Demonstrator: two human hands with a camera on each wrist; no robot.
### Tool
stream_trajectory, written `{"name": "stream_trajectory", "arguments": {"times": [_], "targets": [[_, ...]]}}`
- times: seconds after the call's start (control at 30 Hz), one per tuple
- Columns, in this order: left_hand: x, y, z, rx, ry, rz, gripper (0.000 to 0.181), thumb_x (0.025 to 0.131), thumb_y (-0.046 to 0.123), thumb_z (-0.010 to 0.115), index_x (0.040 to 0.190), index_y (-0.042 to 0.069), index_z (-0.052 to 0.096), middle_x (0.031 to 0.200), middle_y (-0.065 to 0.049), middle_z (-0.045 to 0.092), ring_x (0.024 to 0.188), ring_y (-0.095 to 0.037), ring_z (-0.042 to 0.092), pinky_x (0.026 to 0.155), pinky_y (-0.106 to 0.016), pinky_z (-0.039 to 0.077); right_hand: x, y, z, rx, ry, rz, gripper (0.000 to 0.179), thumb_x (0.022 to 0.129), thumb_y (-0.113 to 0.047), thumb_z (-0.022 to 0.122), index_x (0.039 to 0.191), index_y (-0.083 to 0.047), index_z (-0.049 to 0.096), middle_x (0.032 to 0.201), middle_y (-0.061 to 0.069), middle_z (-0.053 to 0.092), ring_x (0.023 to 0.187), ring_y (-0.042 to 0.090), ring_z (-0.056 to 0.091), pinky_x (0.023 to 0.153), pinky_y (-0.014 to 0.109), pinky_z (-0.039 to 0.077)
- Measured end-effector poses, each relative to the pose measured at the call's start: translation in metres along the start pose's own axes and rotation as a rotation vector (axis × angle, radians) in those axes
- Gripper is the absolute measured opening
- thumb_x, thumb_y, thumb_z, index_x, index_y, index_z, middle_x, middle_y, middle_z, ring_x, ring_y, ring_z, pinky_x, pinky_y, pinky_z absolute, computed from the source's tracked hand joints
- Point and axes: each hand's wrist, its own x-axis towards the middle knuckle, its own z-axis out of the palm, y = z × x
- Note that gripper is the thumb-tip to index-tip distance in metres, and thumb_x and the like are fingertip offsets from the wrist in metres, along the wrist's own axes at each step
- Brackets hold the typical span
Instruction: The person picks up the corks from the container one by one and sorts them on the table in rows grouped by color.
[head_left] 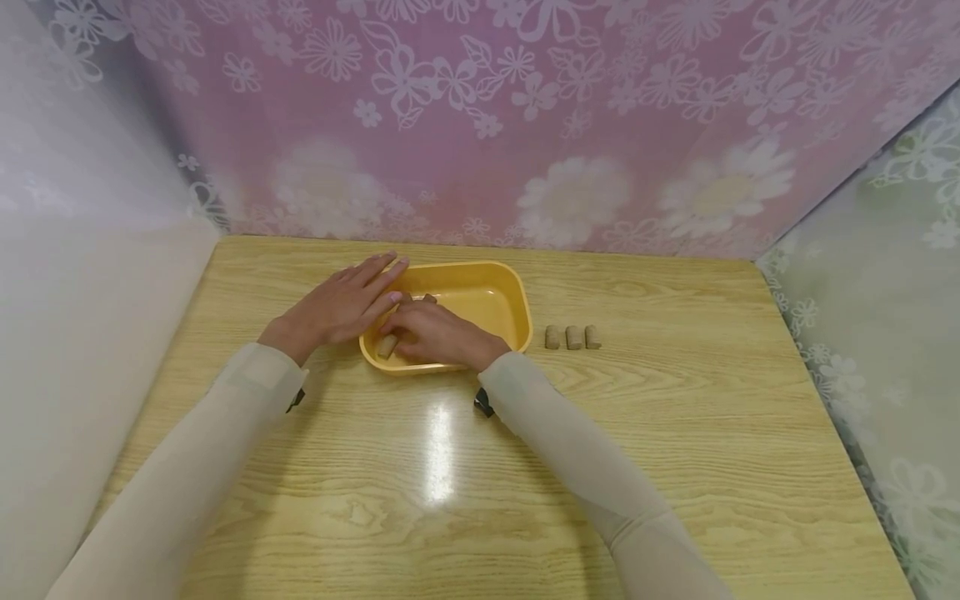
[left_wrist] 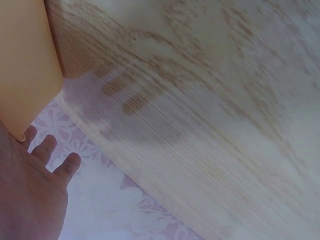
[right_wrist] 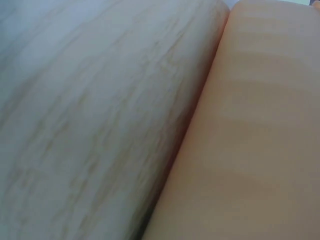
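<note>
From where I stand, the person's right hand point(head_left: 438, 333) is down inside a yellow, round-cornered, shallow plastic tray point(head_left: 491, 310), its fingers bent about a small tan cork-like cylinder point(head_left: 387, 346) near the tray's left end; I cannot tell whether they pinch it. The left hand point(head_left: 341, 304) reaches over the tray's left rim, its fingers extended and spread, the tips close to the right hand. More tan pieces point(head_left: 429, 298) show just past the right knuckles, partly hidden.

Small dark objects sit at both wrists, below the cuffs of the long pale sleeves point(head_left: 592, 450). Outside the tray, near its right end, three tan cylinders point(head_left: 573, 337) stand in a short row, side by side. All of it rests on a light wood-grain counter point(head_left: 675, 417), with glare in front of the tray. Behind rises a pink sheet point(head_left: 465, 150) printed with white flowers.
</note>
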Motion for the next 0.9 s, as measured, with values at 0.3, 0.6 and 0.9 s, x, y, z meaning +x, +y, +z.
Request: {"name": "stream_trajectory", "arguments": {"times": [0.3, 0.6, 0.9], "targets": [[0.000, 0.001, 0.000, -0.008, 0.000, -0.007, 0.067, 0.120, 0.052, 0.026, 0.178, 0.030, 0.000, 0.186, -0.006, 0.001, 0.172, -0.036, 0.007, 0.137, -0.065, 0.011, 0.000, 0.001, 0.003, 0.011, 0.037, 0.024, 0.017, 0.105, -0.022, 0.077, 0.121, -0.016, 0.077, 0.125, -0.005, 0.077, 0.127, 0.021, 0.065, 0.128, 0.054, 0.039], [0.001, 0.001, 0.001, -0.002, -0.009, -0.008, 0.068, 0.119, 0.056, 0.022, 0.177, 0.034, -0.005, 0.186, -0.005, -0.001, 0.172, -0.035, 0.005, 0.137, -0.065, 0.010, -0.006, 0.002, -0.002, 0.031, 0.022, 0.038, 0.021, 0.106, -0.023, 0.075, 0.126, -0.015, 0.076, 0.129, -0.003, 0.075, 0.122, 0.019, 0.066, 0.120, 0.042, 0.047], [-0.001, 0.005, -0.002, -0.005, -0.003, -0.007, 0.068, 0.119, 0.056, 0.022, 0.178, 0.031, -0.001, 0.186, -0.007, 0.003, 0.172, -0.037, 0.007, 0.137, -0.065, 0.011, -0.022, 0.013, -0.012, 0.047, 0.003, 0.063, 0.033, 0.109, -0.023, 0.068, 0.139, -0.013, 0.075, 0.129, 0.002, 0.068, 0.110, 0.014, 0.068, 0.102, 0.031, 0.057]]}}
